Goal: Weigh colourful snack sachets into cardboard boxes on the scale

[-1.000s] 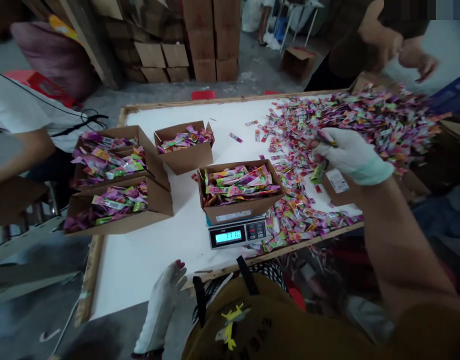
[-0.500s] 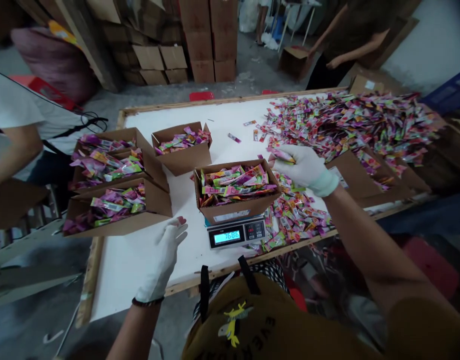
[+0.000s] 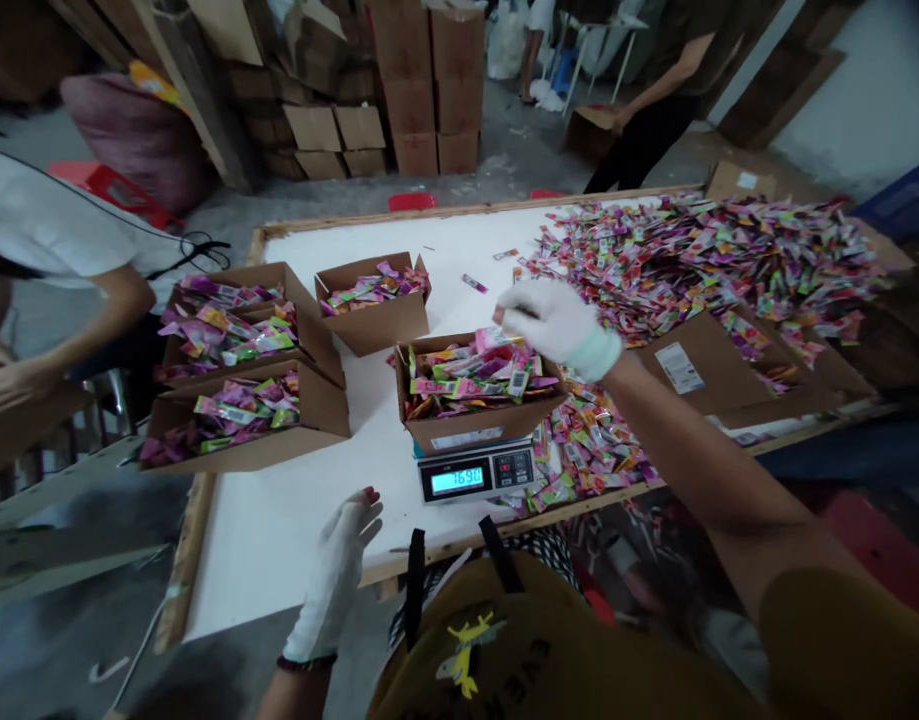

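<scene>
Over the right part of a cardboard box [image 3: 470,425] filled with small pink, green and purple packets [image 3: 478,375] hovers my right hand [image 3: 556,320], in a white glove. Its fingers are loosely bent and slightly apart, and I see no packet between them. A pink packet lies just under the fingertips, on top of the fill. The box rests on a digital scale [image 3: 515,468] whose lit display [image 3: 457,481] reads about 1690. My gloved left hand [image 3: 341,550] is held above the white tabletop, left of the scale, open with nothing in it.
Filled boxes [image 3: 320,400] stand at the left, with another box [image 3: 384,325] behind. A large heap of packets [image 3: 699,250] covers the right side; more packets [image 3: 594,440] lie beside the scale. A co-worker's arm [image 3: 121,315] is at the far left; another person [image 3: 646,120] stands behind.
My right hand has moved left over the box and let go of the packet it held. The scale reading has risen from about 1686 to 1690. My left hand stays open.
</scene>
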`<control>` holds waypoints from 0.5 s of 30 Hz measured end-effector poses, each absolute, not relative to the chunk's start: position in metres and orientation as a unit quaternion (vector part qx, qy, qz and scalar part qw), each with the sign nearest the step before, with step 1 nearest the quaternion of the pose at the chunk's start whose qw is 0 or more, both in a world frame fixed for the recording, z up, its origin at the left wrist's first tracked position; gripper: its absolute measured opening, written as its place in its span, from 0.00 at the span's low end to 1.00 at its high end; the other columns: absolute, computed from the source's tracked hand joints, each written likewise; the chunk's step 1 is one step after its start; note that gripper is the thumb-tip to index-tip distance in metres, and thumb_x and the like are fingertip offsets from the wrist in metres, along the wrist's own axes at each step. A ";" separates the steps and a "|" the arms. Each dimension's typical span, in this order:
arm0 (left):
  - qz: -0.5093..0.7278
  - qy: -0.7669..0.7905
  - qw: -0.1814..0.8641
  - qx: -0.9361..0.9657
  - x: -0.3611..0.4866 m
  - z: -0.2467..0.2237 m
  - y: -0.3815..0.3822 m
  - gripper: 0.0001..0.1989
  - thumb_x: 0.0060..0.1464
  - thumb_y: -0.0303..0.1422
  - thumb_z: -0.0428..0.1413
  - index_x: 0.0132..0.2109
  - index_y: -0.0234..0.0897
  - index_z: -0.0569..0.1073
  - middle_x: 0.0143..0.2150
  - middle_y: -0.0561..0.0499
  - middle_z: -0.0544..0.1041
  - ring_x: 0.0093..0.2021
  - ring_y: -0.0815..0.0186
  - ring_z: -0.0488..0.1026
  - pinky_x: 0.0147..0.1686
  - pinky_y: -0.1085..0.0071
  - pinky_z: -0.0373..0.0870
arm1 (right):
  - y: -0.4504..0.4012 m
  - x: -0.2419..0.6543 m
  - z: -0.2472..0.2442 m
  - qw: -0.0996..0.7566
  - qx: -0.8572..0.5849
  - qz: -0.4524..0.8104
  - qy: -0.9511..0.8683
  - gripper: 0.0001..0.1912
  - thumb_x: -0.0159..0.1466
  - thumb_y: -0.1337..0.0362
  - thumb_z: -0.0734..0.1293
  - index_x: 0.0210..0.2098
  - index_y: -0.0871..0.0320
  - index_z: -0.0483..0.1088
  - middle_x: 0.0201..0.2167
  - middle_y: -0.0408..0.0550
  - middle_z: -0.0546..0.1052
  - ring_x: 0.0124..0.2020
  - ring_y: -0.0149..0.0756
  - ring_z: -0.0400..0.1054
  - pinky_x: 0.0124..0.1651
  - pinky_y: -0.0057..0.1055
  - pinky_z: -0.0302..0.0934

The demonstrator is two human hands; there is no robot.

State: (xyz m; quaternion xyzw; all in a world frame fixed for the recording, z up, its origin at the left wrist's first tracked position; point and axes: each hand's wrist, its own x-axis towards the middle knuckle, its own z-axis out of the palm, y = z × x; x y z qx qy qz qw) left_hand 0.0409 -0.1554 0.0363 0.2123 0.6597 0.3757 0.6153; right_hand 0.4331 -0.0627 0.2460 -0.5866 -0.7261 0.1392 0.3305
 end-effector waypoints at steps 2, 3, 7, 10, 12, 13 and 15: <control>0.381 0.666 0.605 0.211 0.038 0.043 -0.154 0.24 0.44 0.46 0.67 0.45 0.35 0.80 0.50 0.39 0.81 0.52 0.49 0.80 0.62 0.44 0.71 | -0.074 0.444 0.254 0.398 -0.585 0.141 -0.693 0.09 0.65 0.60 0.67 0.34 0.57 0.76 0.33 0.47 0.80 0.36 0.38 0.72 0.45 0.37 0.67; 0.385 0.664 0.602 0.222 0.038 0.048 -0.151 0.24 0.44 0.46 0.66 0.45 0.35 0.79 0.51 0.39 0.81 0.53 0.48 0.79 0.63 0.43 0.70 | -0.080 0.448 0.258 0.427 -0.582 0.145 -0.677 0.08 0.65 0.60 0.67 0.35 0.57 0.76 0.32 0.46 0.79 0.35 0.37 0.71 0.43 0.37 0.67; 0.400 0.640 0.571 0.323 0.048 0.084 -0.129 0.25 0.50 0.50 0.64 0.47 0.36 0.79 0.57 0.39 0.79 0.56 0.47 0.78 0.64 0.44 0.70 | -0.098 0.455 0.267 0.501 -0.584 0.143 -0.622 0.07 0.66 0.58 0.69 0.35 0.54 0.76 0.32 0.46 0.77 0.33 0.38 0.69 0.39 0.40 0.68; 0.412 0.610 0.544 0.401 0.066 0.123 -0.102 0.23 0.54 0.51 0.62 0.47 0.36 0.79 0.58 0.40 0.79 0.57 0.49 0.77 0.60 0.52 0.74 | -0.105 0.454 0.268 0.507 -0.605 0.139 -0.597 0.07 0.66 0.57 0.69 0.35 0.52 0.75 0.32 0.48 0.77 0.33 0.40 0.70 0.39 0.43 0.70; 0.424 0.588 0.526 0.444 0.082 0.147 -0.083 0.24 0.54 0.51 0.63 0.48 0.36 0.79 0.55 0.42 0.80 0.56 0.50 0.77 0.58 0.56 0.75 | -0.109 0.452 0.266 0.503 -0.611 0.144 -0.594 0.06 0.66 0.57 0.69 0.35 0.51 0.75 0.33 0.49 0.78 0.34 0.41 0.71 0.40 0.44 0.72; 0.431 0.582 0.511 0.463 0.090 0.157 -0.073 0.25 0.53 0.51 0.63 0.48 0.36 0.79 0.53 0.43 0.80 0.56 0.50 0.77 0.58 0.57 0.75 | -0.110 0.451 0.264 0.505 -0.607 0.144 -0.596 0.05 0.66 0.58 0.69 0.35 0.51 0.75 0.33 0.48 0.78 0.34 0.41 0.72 0.41 0.44 0.72; 0.445 0.575 0.475 0.496 0.106 0.172 -0.053 0.25 0.53 0.51 0.63 0.47 0.34 0.80 0.48 0.44 0.81 0.56 0.51 0.76 0.58 0.57 0.74 | -0.114 0.451 0.261 0.518 -0.589 0.144 -0.603 0.05 0.65 0.60 0.69 0.35 0.53 0.76 0.34 0.48 0.79 0.35 0.40 0.73 0.41 0.43 0.72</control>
